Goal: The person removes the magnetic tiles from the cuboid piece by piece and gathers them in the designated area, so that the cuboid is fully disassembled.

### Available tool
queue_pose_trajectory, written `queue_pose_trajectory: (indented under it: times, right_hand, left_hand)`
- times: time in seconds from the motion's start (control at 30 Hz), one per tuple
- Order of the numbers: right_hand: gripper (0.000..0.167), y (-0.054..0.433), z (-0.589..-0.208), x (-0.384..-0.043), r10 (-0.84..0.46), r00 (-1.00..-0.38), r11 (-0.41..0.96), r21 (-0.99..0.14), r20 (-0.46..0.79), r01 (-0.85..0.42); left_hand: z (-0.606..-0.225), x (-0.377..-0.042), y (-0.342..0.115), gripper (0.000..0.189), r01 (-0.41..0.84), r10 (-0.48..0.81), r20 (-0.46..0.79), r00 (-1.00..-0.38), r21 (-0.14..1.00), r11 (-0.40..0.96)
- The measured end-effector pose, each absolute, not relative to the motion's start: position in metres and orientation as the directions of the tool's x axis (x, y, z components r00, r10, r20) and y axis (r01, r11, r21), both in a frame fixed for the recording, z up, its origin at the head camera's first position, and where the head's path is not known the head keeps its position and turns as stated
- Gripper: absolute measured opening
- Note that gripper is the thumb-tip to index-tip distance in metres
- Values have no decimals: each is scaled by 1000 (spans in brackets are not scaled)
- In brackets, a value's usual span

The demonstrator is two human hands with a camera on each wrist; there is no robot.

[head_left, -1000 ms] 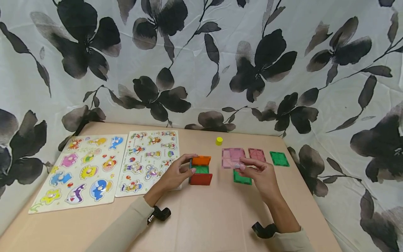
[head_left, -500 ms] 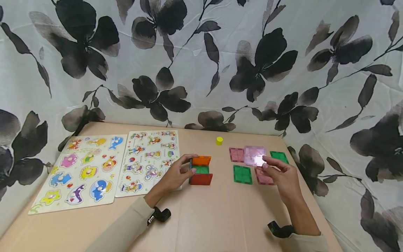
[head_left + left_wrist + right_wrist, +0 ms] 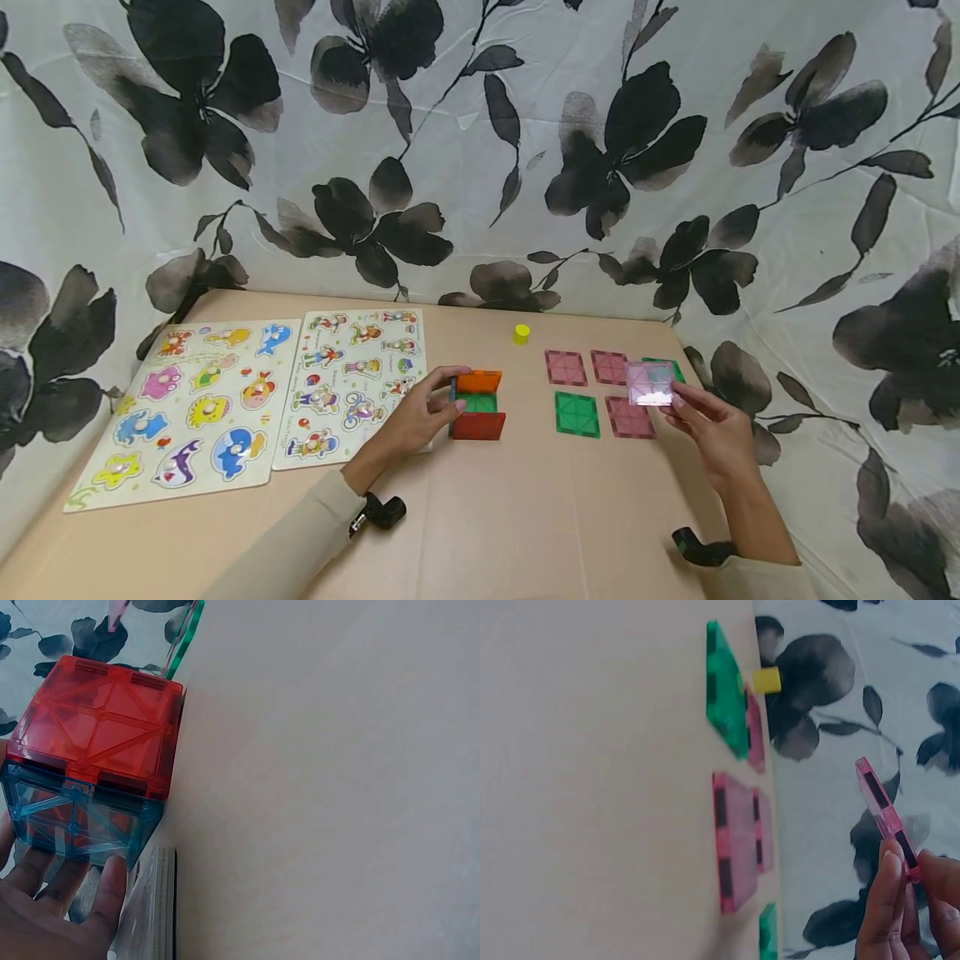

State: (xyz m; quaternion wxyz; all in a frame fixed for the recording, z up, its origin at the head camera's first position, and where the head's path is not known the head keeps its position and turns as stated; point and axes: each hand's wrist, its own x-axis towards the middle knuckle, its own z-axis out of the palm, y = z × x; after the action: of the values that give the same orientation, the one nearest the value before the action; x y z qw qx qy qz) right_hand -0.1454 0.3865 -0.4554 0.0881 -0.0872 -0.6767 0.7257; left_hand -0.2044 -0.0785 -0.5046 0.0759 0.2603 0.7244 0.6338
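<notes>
Above the table [image 3: 510,517], right hand [image 3: 712,429], pinching pink tile [image 3: 647,386], has moved rightward; left hand [image 3: 416,417] grips box [image 3: 478,427].

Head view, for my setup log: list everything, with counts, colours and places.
Floral cloth: one, white and dark, behind
Table: one, tan, below
Picture boards: two, multicoloured, table's left
Cylinder: one, yellow, table's far side
Tile structure: one; orange, red, green, blue; right of boards
Flat tiles: five, three pink and two green, table's right
Held tile: one, pale pink, above table
Wrist cameras: two, black, wrists
Sleeves: two, beige, forearms
Left hand: one, gripping tile structure
Right hand: one, pinching held tile
</notes>
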Motion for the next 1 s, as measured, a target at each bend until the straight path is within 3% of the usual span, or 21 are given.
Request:
queue_pose_trajectory:
  times: [0.37, 0.73, 0.83, 1.0]
  right_hand:
    - [39, 430, -472, -141, 373, -907, -135, -979, -194, 154]
    - [29, 451, -488, -133, 370, -899, -99, -972, -234, 212]
    - [31, 451, -491, -133, 405, -886, -13, -971, -224, 239]
    - [38, 441, -489, -131, 511, -851, 273, -916, -120, 293]
  left_hand:
    - [-504, -204, -79, 52, 274, 477, 210, -854, 959, 68]
    - [-504, -203, -80, 53, 268, 479, 188, -857, 958, 103]
    - [-504, -203, -82, 52, 265, 477, 182, -860, 958, 113]
    - [-503, -203, -83, 50, 253, 483, 168, -860, 961, 116]
